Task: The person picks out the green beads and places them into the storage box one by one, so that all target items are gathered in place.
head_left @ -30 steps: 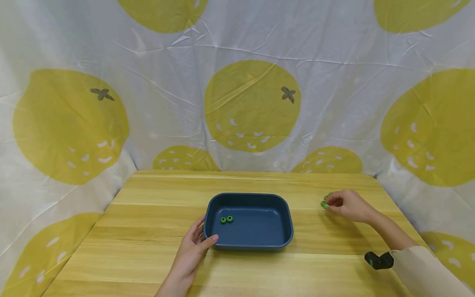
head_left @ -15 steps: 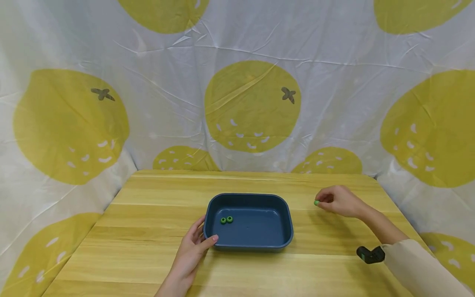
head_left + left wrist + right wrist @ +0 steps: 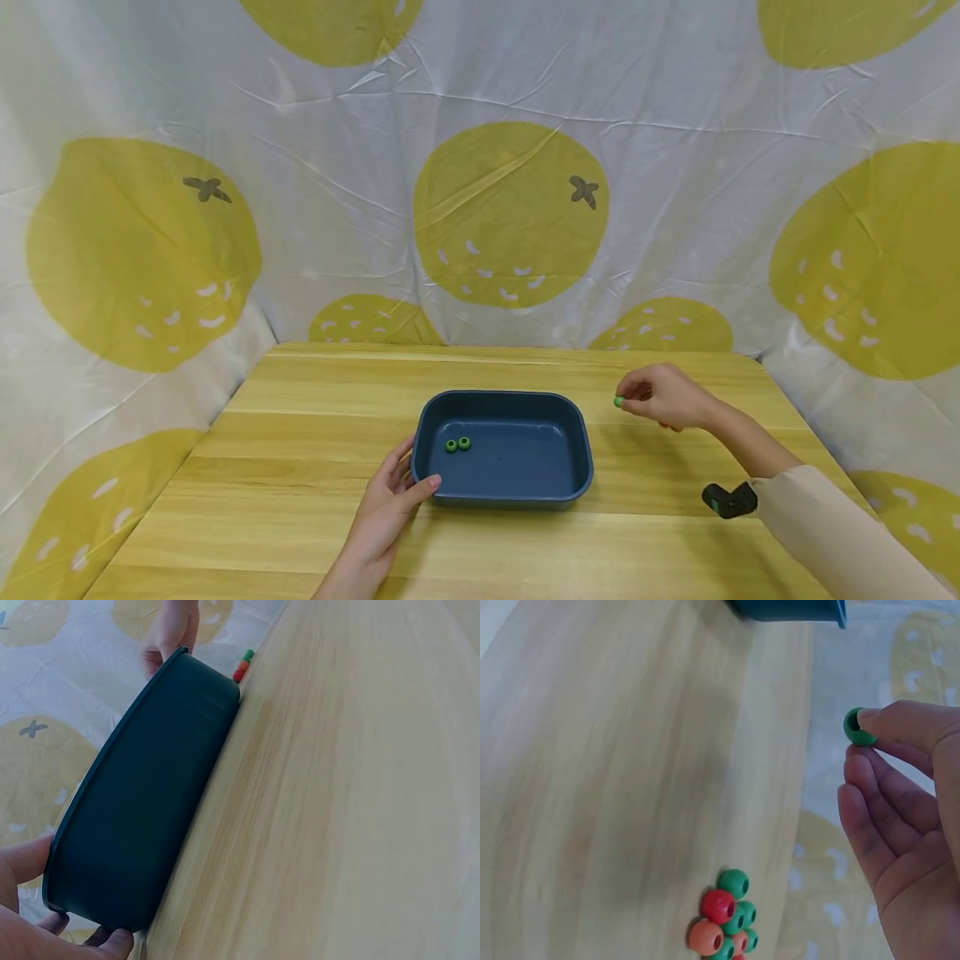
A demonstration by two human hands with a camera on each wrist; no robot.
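My right hand (image 3: 667, 397) pinches a green bead (image 3: 853, 727) with a wide hole between thumb and fingertip, raised over the table to the right of the dark blue tray (image 3: 510, 502). At the tray's left end my left hand (image 3: 386, 504) grips the wall, thumb over the rim and fingers along the outer side. Inside the tray, near its left end, lie two green beads (image 3: 457, 444) side by side. A cluster of green, red and orange beads (image 3: 718, 906) sits on the table below my right hand in the right wrist view, mostly hidden behind that hand in the head view.
The wooden table (image 3: 300, 467) carries the tray near its middle. A white cloth with yellow fruit prints (image 3: 510, 217) hangs behind and at both sides. A black device (image 3: 730, 501) is at the right sleeve's cuff (image 3: 780, 492).
My right hand has lifted a green bead from the table and moved left with it, toward the tray. The left hand and the tray have stayed in place.
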